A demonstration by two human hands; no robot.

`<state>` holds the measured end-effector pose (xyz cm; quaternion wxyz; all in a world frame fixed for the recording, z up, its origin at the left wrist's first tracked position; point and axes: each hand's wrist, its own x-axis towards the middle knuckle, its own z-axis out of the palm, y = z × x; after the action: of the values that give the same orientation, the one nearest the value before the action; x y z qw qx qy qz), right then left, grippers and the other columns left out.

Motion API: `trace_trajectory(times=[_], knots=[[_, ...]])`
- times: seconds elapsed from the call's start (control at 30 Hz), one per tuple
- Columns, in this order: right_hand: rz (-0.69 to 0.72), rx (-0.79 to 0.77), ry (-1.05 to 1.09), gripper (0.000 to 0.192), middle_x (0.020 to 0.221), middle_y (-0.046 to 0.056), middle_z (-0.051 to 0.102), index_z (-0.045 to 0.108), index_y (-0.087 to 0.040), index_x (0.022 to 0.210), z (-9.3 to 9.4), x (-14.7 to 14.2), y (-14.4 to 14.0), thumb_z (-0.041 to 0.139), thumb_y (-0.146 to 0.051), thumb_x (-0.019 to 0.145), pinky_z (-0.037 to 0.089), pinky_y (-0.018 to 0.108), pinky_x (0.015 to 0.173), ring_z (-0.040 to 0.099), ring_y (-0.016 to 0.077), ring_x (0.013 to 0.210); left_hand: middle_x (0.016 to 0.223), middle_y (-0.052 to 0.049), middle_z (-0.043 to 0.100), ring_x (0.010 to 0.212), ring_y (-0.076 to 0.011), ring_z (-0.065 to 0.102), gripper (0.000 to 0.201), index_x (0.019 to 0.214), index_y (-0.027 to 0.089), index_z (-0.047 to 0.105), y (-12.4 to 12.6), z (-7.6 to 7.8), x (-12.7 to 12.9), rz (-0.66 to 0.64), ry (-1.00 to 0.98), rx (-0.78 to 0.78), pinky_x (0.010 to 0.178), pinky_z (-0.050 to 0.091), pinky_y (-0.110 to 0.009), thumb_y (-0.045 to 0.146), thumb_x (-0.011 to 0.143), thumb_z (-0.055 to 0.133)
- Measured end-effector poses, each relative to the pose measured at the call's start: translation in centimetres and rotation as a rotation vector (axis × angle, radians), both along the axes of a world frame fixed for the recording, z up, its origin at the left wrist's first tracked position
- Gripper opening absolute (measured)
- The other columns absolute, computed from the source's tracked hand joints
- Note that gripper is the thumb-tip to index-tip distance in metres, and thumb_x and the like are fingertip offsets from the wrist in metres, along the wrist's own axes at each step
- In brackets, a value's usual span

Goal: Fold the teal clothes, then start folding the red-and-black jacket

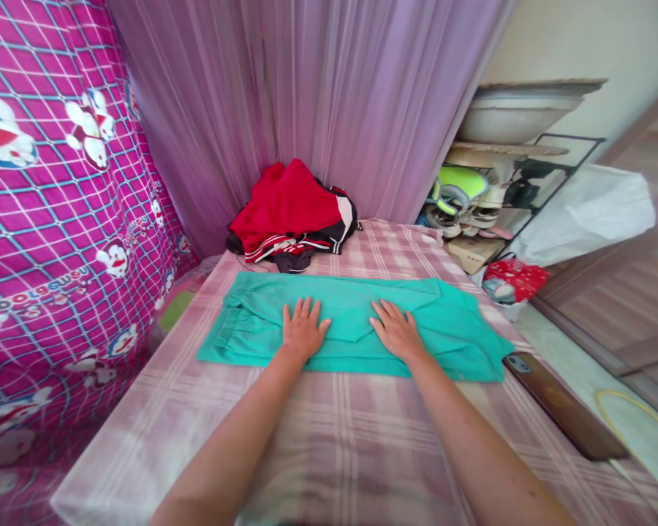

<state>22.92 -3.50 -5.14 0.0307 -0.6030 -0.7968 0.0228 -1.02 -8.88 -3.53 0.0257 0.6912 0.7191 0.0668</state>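
Observation:
A turquoise garment (351,358) with a gathered elastic waistband at its left end lies folded lengthwise across the table, likely a pair of pants or shorts. My left hand (303,330) rests flat on its left-middle part, fingers spread. Farther right, my right hand (398,330) presses flat on the same cloth, its fingers apart too. Neither hand grips anything. Creases run through the fabric between and around the hands.
A checkered cloth (329,431) covers the table. Behind the garment sits a heap of red and black clothes (290,208). A phone (564,405) with a cable lies at the right edge. Shoes (471,215) fill a rack beyond; a patterned pink curtain (60,219) hangs left.

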Motion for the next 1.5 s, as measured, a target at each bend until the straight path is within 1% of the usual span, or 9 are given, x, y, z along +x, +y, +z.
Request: trace_trajectory(times=[0.2, 0.33, 0.47, 0.57, 0.73, 0.87, 1.1, 1.23, 1.5], knots=[[-0.004, 0.004, -0.017, 0.059, 0.164, 0.008, 0.031, 0.034, -0.026, 0.157, -0.1, 0.0, -0.1, 0.020, -0.047, 0.104, 0.023, 0.055, 0.120, 0.028, 0.0249, 0.150, 0.162, -0.014, 0.034, 0.152, -0.0332, 0.026, 0.069, 0.153, 0.018, 0.043, -1.3, 0.4, -8.1, 0.164, 0.120, 0.042, 0.122, 0.014, -0.060, 0.060, 0.099, 0.030], [-0.008, -0.025, -0.011, 0.059, 0.165, 0.007, 0.030, 0.034, -0.025, 0.158, 0.4, 0.0, -0.1, 0.021, -0.046, 0.104, 0.021, 0.055, 0.120, 0.027, 0.0245, 0.151, 0.161, -0.014, 0.037, 0.151, -0.0323, 0.029, 0.068, 0.153, 0.018, 0.042, -1.8, 0.5, -10.7, 0.197, 0.109, 0.041, 0.122, 0.015, -0.060, 0.058, 0.099, 0.029], [-0.081, -0.078, 0.039, 0.059, 0.165, 0.008, 0.029, 0.035, -0.025, 0.157, 2.0, -1.1, -0.2, 0.021, -0.046, 0.104, 0.021, 0.058, 0.120, 0.026, 0.0261, 0.151, 0.160, -0.014, 0.038, 0.150, -0.0327, 0.029, 0.068, 0.153, 0.017, 0.041, -1.7, 0.1, -10.8, 0.189, 0.110, 0.054, 0.121, 0.014, -0.062, 0.057, 0.099, 0.028], [-0.096, 0.025, 0.101, 0.059, 0.166, 0.009, 0.026, 0.032, -0.024, 0.158, 3.0, -3.5, -1.1, 0.020, -0.045, 0.104, 0.018, 0.059, 0.120, 0.022, 0.0273, 0.152, 0.159, -0.015, 0.039, 0.150, -0.0335, 0.030, 0.067, 0.152, 0.016, 0.043, -1.6, -0.2, -10.6, 0.184, 0.111, 0.080, 0.121, 0.014, -0.064, 0.056, 0.099, 0.030], [0.122, 0.071, 0.060, 0.054, 0.163, 0.009, 0.033, 0.042, -0.027, 0.154, 1.9, -7.0, -3.5, 0.031, -0.046, 0.104, 0.016, 0.061, 0.120, 0.027, 0.0282, 0.151, 0.156, -0.016, 0.044, 0.147, -0.0354, 0.035, 0.064, 0.149, 0.016, 0.048, -1.7, -0.5, -10.6, 0.175, 0.088, 0.146, 0.120, 0.017, -0.065, 0.053, 0.098, 0.035], [0.144, 0.095, 0.034, 0.052, 0.161, 0.009, 0.037, 0.046, -0.027, 0.151, 0.8, -7.3, -4.3, 0.035, -0.046, 0.104, 0.017, 0.061, 0.119, 0.028, 0.0283, 0.150, 0.153, -0.019, 0.047, 0.144, -0.0385, 0.039, 0.059, 0.144, 0.015, 0.054, -2.0, -0.5, -10.7, 0.146, 0.043, 0.246, 0.117, 0.020, -0.068, 0.048, 0.098, 0.039], [0.139, 0.128, 0.060, 0.049, 0.160, 0.010, 0.040, 0.050, -0.027, 0.148, 0.7, -6.9, -4.1, 0.038, -0.045, 0.104, 0.019, 0.060, 0.119, 0.031, 0.0277, 0.149, 0.127, -0.006, 0.071, 0.133, -0.0273, 0.055, 0.038, 0.117, 0.026, 0.072, -3.8, 0.0, -10.7, -0.168, -0.121, 0.472, 0.122, 0.021, -0.057, 0.036, 0.099, 0.040], [0.140, 0.132, 0.071, 0.049, 0.160, 0.010, 0.040, 0.050, -0.027, 0.148, 0.6, -6.9, -4.1, 0.040, -0.045, 0.103, 0.019, 0.060, 0.119, 0.031, 0.0284, 0.148, 0.138, -0.008, 0.065, 0.138, -0.0303, 0.050, 0.042, 0.127, 0.026, 0.068, -4.4, -0.3, -9.8, -0.322, -0.115, 0.328, 0.120, 0.025, -0.058, 0.045, 0.096, 0.047], [0.153, 0.153, 0.109, 0.050, 0.158, 0.011, 0.042, 0.053, -0.024, 0.146, 0.7, -6.8, -4.2, 0.039, -0.046, 0.103, 0.021, 0.061, 0.118, 0.034, 0.0293, 0.147, 0.151, -0.010, 0.052, 0.142, -0.0316, 0.044, 0.056, 0.144, 0.026, 0.054, -3.8, -1.1, -9.5, -0.265, -0.046, 0.174, 0.119, 0.027, -0.059, 0.054, 0.096, 0.044]])
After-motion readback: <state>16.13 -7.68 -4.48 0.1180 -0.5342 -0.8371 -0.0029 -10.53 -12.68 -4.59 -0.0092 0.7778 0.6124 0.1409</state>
